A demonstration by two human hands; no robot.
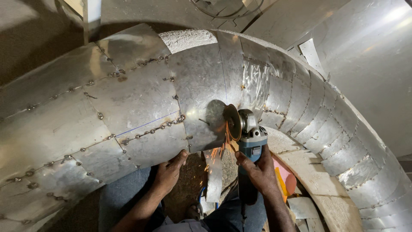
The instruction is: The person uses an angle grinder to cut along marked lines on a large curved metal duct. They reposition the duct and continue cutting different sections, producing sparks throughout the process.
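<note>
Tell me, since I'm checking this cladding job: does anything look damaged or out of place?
Yes: at the top of the curved sheet-metal cladding, one panel is absent, baring rough grey insulation. A loose metal strip hangs below the cut.

- Pretty clearly an industrial insulation/sheet-metal job site, not a home or office.
- Biggest clue: a huge curved pipe elbow (128,107) clad in overlapping galvanised metal segments, joined with rows of screws (150,129) along the seams.
- At the top edge of the bend, a patch of rough grey insulation (186,38) shows where the cladding is open.
- An angle grinder (249,137) throws orange sparks (216,150) at the lower edge of one panel, so it's cutting work on the spot.
- Loose offcut strips of sheet metal (213,176) hang and lie underneath, more flat sheets (369,56) lean at the upper right corner.
- Bare concrete-looking surfaces all round, with dim light.
</note>
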